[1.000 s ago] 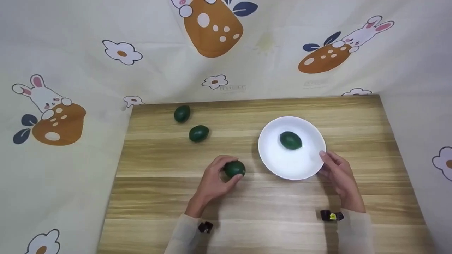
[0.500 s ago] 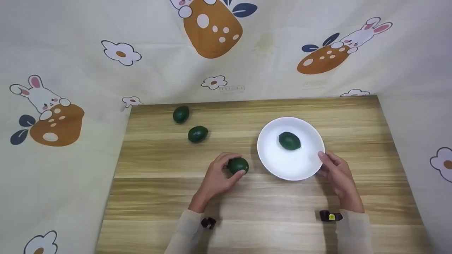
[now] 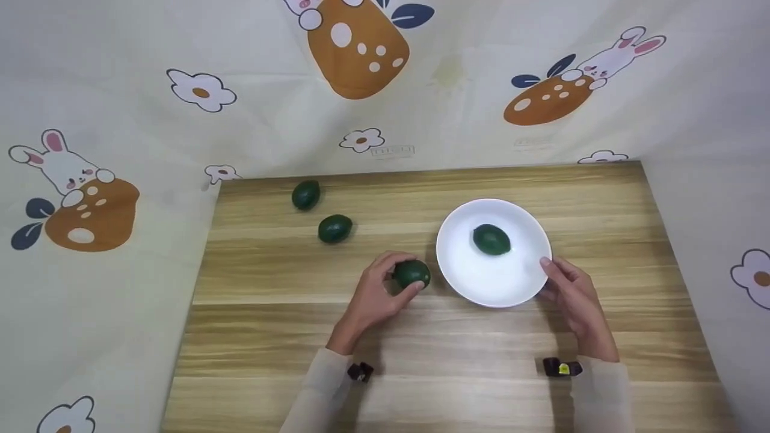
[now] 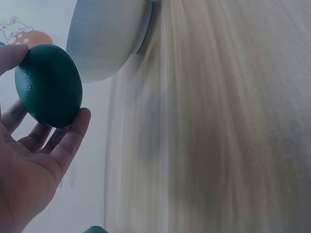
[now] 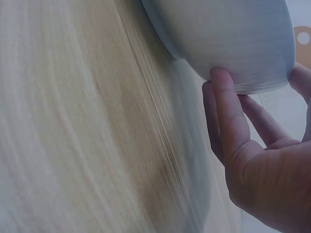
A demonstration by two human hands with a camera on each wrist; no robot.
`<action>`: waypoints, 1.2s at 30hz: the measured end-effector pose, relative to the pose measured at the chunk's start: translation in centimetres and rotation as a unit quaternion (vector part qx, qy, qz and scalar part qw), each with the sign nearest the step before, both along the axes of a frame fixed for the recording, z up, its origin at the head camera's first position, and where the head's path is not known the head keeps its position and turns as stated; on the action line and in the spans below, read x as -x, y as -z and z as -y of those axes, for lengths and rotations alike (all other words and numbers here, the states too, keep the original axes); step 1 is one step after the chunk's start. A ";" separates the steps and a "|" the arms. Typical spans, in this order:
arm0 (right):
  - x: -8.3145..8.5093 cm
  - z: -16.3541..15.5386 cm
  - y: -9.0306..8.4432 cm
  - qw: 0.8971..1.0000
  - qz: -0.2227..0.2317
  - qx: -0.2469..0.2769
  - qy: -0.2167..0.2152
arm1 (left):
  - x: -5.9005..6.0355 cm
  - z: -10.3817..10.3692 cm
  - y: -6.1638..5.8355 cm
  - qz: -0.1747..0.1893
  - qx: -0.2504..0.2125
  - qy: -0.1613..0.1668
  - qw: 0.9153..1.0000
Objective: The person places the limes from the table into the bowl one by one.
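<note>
My left hand (image 3: 379, 294) holds a dark green lime (image 3: 412, 274) between thumb and fingers, just left of the white bowl (image 3: 463, 282). In the left wrist view this lime (image 4: 48, 86) is raised off the table, its skin glossy and finely dimpled. With the thumb on the rim and fingers under the outer wall, my right hand (image 3: 574, 294) grips the bowl's right side. Inside the bowl lies another lime (image 3: 491, 239). Two more limes rest on the table at the back left, one lime (image 3: 306, 195) behind the other lime (image 3: 335, 229).
The wood-grain table (image 3: 271, 337) ends at the back against a pale cloth (image 3: 264, 114) printed with rabbits and flowers. The cloth rises along the left and right sides too. A dark wrist device (image 3: 361, 372) sits at the left cuff, another device (image 3: 562, 367) at the right.
My left hand has carried its lime a little to the right and away from me, nearer the bowl. The right hand and the bowl stay essentially where they were.
</note>
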State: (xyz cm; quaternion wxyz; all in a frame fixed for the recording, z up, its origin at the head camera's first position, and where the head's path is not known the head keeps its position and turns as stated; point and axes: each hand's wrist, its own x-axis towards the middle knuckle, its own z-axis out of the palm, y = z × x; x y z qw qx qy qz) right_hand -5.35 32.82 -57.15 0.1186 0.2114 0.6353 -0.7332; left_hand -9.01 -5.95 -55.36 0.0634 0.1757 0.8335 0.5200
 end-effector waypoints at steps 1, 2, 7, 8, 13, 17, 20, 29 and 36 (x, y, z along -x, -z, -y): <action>0.0 0.0 0.0 1.000 0.001 0.001 0.000 | 0.1 -0.1 -0.1 0.002 -0.002 0.001 1.000; 0.0 0.0 0.0 1.000 0.002 0.000 0.001 | 0.2 -0.1 -0.1 0.004 -0.005 0.000 1.000; 0.0 0.0 -0.1 1.000 0.004 -0.005 -0.001 | 0.7 -0.5 -0.7 -0.001 -0.015 -0.007 1.000; 0.0 0.0 -0.1 1.000 0.004 -0.006 -0.002 | 0.8 -0.5 -0.8 -0.003 -0.016 -0.010 1.000; 0.1 0.1 -0.1 1.000 -0.001 -0.002 -0.002 | 1.4 -0.7 -1.2 -0.010 -0.018 -0.012 1.000; 0.1 0.2 -0.1 1.000 -0.013 0.001 0.005 | 1.9 -0.9 -1.3 -0.025 -0.018 -0.009 0.999; 0.2 0.3 -0.1 1.000 -0.015 0.004 0.007 | 2.2 -1.1 -1.5 -0.034 -0.021 -0.009 0.999; 0.2 0.2 -0.1 1.000 -0.009 -0.003 0.003 | 2.9 -2.1 -2.1 -0.041 -0.012 0.006 0.999; 0.1 0.1 0.0 1.000 -0.005 -0.001 0.001 | 3.4 -3.0 -2.4 -0.042 -0.014 0.024 0.999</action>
